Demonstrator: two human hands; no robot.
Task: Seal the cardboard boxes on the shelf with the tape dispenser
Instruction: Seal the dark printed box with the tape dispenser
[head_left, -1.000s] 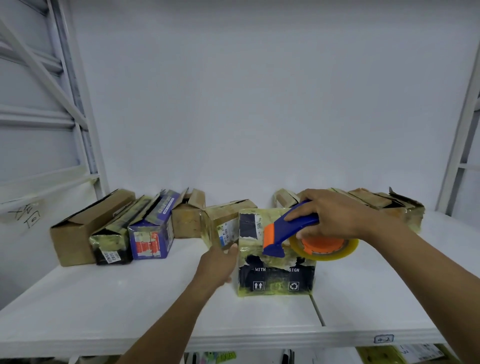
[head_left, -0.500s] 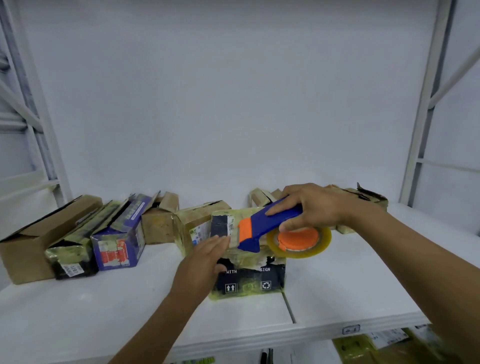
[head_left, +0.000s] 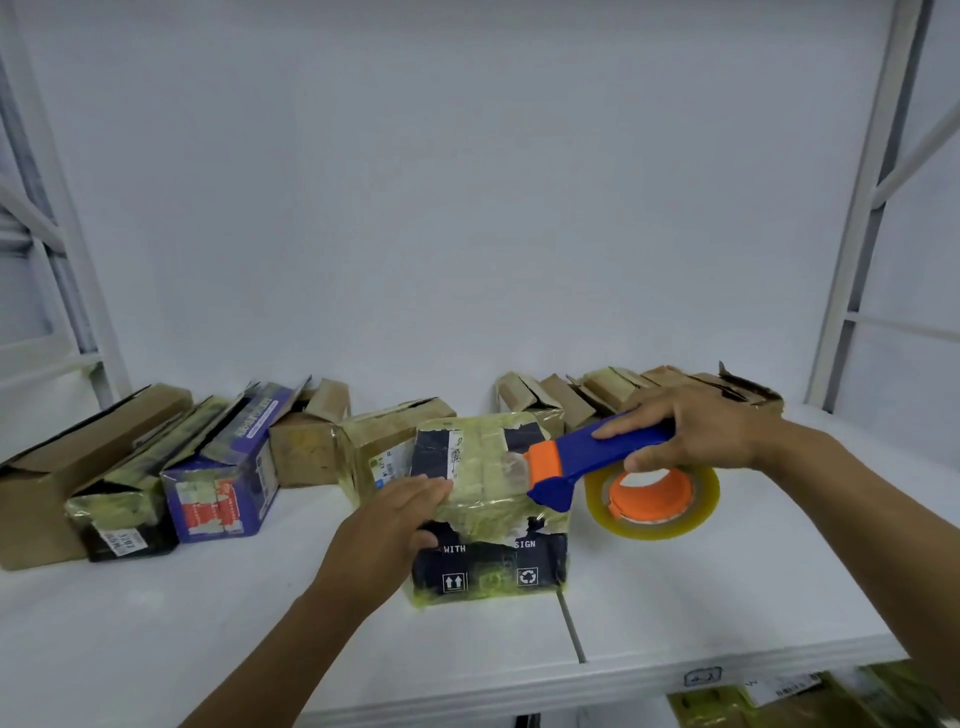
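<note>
A tape-covered cardboard box (head_left: 488, 519) with a dark printed front stands near the front of the white shelf (head_left: 208, 634). My left hand (head_left: 389, 530) rests flat on the box's front left top corner, fingers together. My right hand (head_left: 691, 434) grips the blue handle of the tape dispenser (head_left: 597, 462). Its orange and blue head touches the right side of the box's top. The yellowish tape roll (head_left: 652, 496) hangs off the box's right side.
Several other cardboard boxes line the back of the shelf: a plain brown one (head_left: 62, 467) and a purple one (head_left: 228, 467) at left, open-flapped ones (head_left: 649, 389) at right. White rack uprights (head_left: 852, 208) flank the shelf. More packages (head_left: 779, 696) lie below.
The view has shifted, so the box sits more to the centre. My left hand moved from the box's side onto its top front corner. The dispenser has slid rightward across the top.
</note>
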